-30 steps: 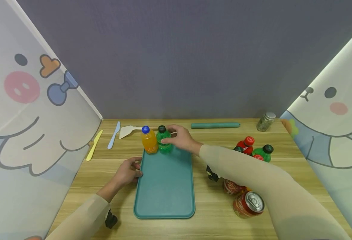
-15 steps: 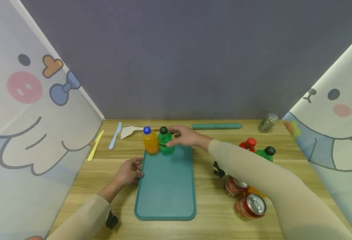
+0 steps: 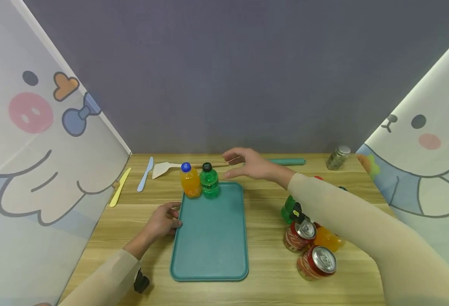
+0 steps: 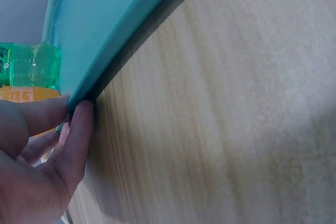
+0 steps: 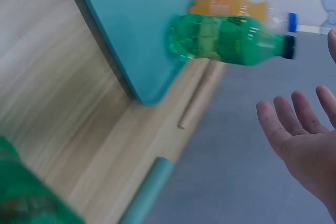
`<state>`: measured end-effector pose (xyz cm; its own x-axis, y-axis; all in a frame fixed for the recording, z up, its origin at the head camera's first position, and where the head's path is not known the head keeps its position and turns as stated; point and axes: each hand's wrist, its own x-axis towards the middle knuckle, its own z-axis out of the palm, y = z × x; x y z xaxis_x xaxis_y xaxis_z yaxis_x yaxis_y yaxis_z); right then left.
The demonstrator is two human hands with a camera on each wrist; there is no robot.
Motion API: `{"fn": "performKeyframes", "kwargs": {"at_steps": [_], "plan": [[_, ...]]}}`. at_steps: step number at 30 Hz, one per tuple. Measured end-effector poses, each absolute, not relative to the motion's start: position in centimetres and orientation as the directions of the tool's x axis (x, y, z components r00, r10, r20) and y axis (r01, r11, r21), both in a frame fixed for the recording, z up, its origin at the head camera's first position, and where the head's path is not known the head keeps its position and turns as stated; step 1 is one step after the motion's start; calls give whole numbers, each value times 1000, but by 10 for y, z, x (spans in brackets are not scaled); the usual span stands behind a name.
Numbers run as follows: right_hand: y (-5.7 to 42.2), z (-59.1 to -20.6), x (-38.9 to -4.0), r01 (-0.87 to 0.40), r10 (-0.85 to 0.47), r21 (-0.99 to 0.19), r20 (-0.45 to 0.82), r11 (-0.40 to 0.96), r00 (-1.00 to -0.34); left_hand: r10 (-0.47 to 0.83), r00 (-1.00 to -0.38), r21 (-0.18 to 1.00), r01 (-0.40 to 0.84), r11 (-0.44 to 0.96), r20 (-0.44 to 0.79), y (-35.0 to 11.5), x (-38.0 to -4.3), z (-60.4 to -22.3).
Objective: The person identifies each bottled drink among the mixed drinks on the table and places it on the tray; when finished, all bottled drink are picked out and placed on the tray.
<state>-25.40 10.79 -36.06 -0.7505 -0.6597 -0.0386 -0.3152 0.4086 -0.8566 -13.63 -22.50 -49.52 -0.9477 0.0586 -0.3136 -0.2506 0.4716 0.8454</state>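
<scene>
A teal tray [image 3: 210,238] lies on the wooden table, and my left hand [image 3: 165,220] grips its left edge. In the left wrist view, the thumb and a finger [image 4: 79,135] of that hand pinch the tray's rim. At the tray's far left end stand two upright bottles: an orange drink bottle [image 3: 191,182] with a blue cap and a green soda bottle [image 3: 210,182] with a black cap. My right hand [image 3: 252,165] is in the air to the right of the green bottle, fingers spread apart and holding nothing. The right wrist view shows a gap between hand and bottle.
Red soda cans [image 3: 316,263], another green bottle [image 3: 287,210] and an orange bottle [image 3: 329,239] stand at right, partly behind my right sleeve. Along the back lie a spatula [image 3: 162,168], a teal rod [image 3: 287,162] and a spice jar [image 3: 338,157]. Two plastic knives [image 3: 145,174] lie left.
My right hand has let go of the green soda bottle and moved right, its fingers spreading. The bottle stays on the tray beside the orange one. My left hand has kept its place.
</scene>
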Motion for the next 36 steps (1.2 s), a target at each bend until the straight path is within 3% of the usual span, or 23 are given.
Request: {"fn": "performKeyframes", "kwargs": {"at_steps": [15,27,36], "plan": [[209,-307,-202,-365,-580,-828,60,425,-813,57,-946,845,-255,469,-318,-224,-138,-496],[294,-317,-165,-429,-457,-760,196,489,-867,49,-947,838,-256,482,-317,-227,-136,-497],[340,-341,-149,-305,-299,-769,155,562,-942,55,-942,839,-267,474,-331,-230,-134,-495]]}}
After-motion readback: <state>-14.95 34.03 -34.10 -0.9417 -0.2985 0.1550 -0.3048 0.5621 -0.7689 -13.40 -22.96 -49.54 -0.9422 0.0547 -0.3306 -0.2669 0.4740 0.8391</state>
